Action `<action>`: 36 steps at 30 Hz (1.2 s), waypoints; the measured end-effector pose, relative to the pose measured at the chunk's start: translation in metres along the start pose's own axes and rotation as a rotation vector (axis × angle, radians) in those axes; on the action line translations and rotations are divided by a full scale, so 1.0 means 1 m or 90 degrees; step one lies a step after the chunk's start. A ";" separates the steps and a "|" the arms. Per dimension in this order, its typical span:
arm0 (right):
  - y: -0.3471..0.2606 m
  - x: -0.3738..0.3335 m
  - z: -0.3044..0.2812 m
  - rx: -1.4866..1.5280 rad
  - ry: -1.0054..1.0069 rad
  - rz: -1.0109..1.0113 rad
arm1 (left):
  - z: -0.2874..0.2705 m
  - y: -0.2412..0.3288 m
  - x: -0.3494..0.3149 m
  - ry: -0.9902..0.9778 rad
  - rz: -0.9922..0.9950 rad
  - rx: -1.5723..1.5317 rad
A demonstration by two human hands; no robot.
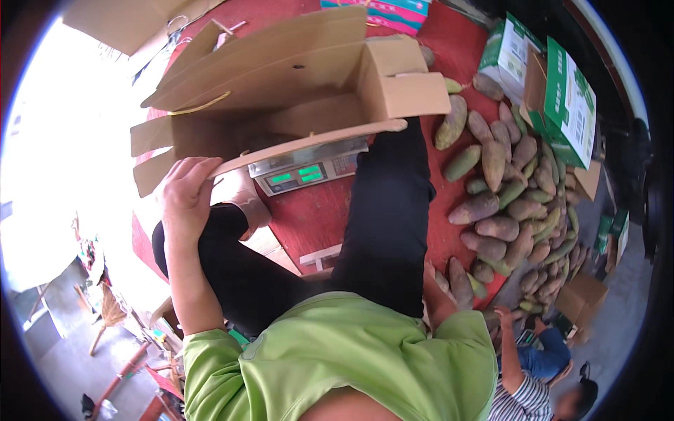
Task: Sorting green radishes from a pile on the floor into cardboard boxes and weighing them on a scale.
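A large open cardboard box (pixel 295 112) rests tilted on a grey digital scale (pixel 302 177) whose green displays are lit. Its inside is bare cardboard where I can see it. My left hand (pixel 186 186) is closed over the near left corner of the box's front flap, fingers bent around the edge. My right hand (pixel 433 284) is down beside my right thigh, near a pile of long oval produce (pixel 495 165), purple-brown and green. Its fingers are mostly hidden, so I cannot tell what it touches.
Green-and-white cartons (pixel 572 105) stand behind the produce on the red surface (pixel 309 217). A pink-and-blue box (pixel 393 15) lies at the far edge. At lower right another person in a striped shirt (pixel 523 400) reaches toward the pile. A broom (pixel 109 316) is at left.
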State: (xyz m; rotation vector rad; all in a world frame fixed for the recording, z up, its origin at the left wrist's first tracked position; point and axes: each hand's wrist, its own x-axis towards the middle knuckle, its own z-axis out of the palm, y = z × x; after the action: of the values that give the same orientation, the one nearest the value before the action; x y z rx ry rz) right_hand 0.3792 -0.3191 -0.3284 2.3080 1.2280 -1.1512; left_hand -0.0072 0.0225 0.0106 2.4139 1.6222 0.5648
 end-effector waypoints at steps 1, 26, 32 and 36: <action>0.002 0.005 -0.006 0.012 0.013 0.019 | -0.002 -0.001 -0.001 0.012 -0.010 0.004; -0.364 -0.135 -0.463 0.362 0.300 -0.881 | -0.009 -0.013 -0.013 -0.029 0.037 0.106; -0.459 -0.048 -0.385 0.086 0.037 -0.848 | -0.009 -0.011 -0.006 -0.027 0.057 0.093; -0.485 -0.004 -0.336 -0.184 0.008 -0.753 | -0.011 -0.015 -0.009 -0.028 0.056 0.088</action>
State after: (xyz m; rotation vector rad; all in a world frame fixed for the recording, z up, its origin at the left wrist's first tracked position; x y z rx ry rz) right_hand 0.1669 0.1589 -0.0554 1.2647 2.6643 -1.0783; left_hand -0.0270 0.0198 0.0134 2.5880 1.5937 0.4231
